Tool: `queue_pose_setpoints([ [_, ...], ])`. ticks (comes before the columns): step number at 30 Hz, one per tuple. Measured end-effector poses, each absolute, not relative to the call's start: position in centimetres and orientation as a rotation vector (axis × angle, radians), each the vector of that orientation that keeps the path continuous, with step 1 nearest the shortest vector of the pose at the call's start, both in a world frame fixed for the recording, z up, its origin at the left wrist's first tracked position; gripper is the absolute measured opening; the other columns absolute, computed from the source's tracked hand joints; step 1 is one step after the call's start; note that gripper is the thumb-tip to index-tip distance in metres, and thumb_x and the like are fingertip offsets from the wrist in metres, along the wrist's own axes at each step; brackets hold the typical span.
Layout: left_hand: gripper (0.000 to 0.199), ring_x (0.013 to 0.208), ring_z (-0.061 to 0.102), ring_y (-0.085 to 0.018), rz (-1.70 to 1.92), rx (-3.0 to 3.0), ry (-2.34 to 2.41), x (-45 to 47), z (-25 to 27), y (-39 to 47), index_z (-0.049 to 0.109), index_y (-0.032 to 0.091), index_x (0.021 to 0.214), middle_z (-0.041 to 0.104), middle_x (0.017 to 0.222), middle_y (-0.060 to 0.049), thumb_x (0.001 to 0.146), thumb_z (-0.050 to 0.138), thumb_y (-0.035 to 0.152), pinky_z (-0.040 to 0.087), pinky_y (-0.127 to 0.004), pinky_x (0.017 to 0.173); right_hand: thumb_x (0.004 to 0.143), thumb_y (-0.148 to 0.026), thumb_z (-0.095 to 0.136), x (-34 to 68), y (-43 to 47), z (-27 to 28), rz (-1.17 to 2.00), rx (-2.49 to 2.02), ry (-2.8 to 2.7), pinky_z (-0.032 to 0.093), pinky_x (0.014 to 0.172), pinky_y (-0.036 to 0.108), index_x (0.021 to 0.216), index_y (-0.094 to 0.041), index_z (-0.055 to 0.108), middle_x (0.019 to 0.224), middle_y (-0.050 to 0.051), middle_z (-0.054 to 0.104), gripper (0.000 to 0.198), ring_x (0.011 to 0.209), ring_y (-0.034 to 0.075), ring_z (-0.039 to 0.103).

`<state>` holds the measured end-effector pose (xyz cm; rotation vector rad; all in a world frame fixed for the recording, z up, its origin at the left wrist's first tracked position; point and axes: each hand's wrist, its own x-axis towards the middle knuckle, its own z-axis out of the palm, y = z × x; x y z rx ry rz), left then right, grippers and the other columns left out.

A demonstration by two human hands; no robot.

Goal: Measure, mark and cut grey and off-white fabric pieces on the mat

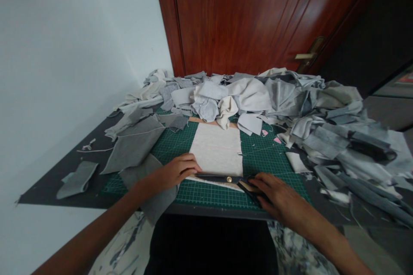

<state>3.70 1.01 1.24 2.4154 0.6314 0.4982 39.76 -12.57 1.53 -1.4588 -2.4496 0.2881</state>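
A pale, roughly rectangular piece of fabric (217,148) lies flat on the green cutting mat (263,159). Black-handled scissors (219,178) lie across its near edge, blades pointing left, with a narrow strip of the cloth on the near side of them. My right hand (274,195) is wrapped around the scissor handles. At the blade tips, my left hand (180,167) presses on the fabric's near left corner, its fingers held together and lying flat. A grey cloth piece (156,193) hangs over the table edge beneath my left forearm.
Heaped grey and white fabric scraps (251,94) run along the back, against a red-brown door (232,17). More scraps (348,150) pile up on the right. Grey cloth (134,144) covers the mat's left side. Small pink pieces (277,140) lie near the right heap.
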Motion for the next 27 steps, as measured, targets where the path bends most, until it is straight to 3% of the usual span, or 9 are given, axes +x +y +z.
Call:
queue_pose_setpoints([
  [4,0.035,0.097,0.064,-0.019,0.536,2.387,0.639,3.5,0.8,0.9,0.075,0.019,0.107,0.066,0.103,-0.007,0.108,0.047,0.039,0.05,-0.029,0.09,0.083,-0.005,0.058,39.7,-12.8,1.9,0.172,-1.447,-2.474,0.061,0.093,0.048,0.128,-0.022,0.064,0.117,0.01,0.068,0.047,0.103,0.026,0.069],
  [13,0.032,0.104,0.062,-0.019,0.578,2.401,0.699,3.8,0.9,0.0,0.073,0.02,0.11,0.066,0.109,-0.007,0.109,0.043,0.03,0.049,-0.031,0.097,0.094,-0.015,0.059,42.3,-14.9,1.1,-0.031,-1.293,-2.372,0.062,0.087,0.036,0.137,-0.025,0.06,0.116,0.009,0.07,0.044,0.103,0.022,0.071],
  [17,0.031,0.108,0.06,-0.02,0.553,2.432,0.709,3.9,1.3,-0.5,0.071,0.02,0.112,0.065,0.111,-0.007,0.109,0.041,0.029,0.047,-0.031,0.1,0.095,-0.023,0.063,43.5,-15.2,0.3,-0.082,-1.265,-2.279,0.062,0.086,0.031,0.132,-0.026,0.064,0.113,0.007,0.071,0.037,0.101,0.02,0.072],
  [27,0.032,0.111,0.057,-0.02,0.522,2.457,0.705,4.2,2.5,-1.2,0.068,0.022,0.116,0.064,0.112,-0.007,0.111,0.038,0.032,0.045,-0.034,0.103,0.096,-0.037,0.06,48.1,-12.7,1.2,-0.292,-1.51,-2.027,0.062,0.088,0.042,0.121,-0.025,0.071,0.108,0.01,0.072,0.03,0.097,0.028,0.072],
])
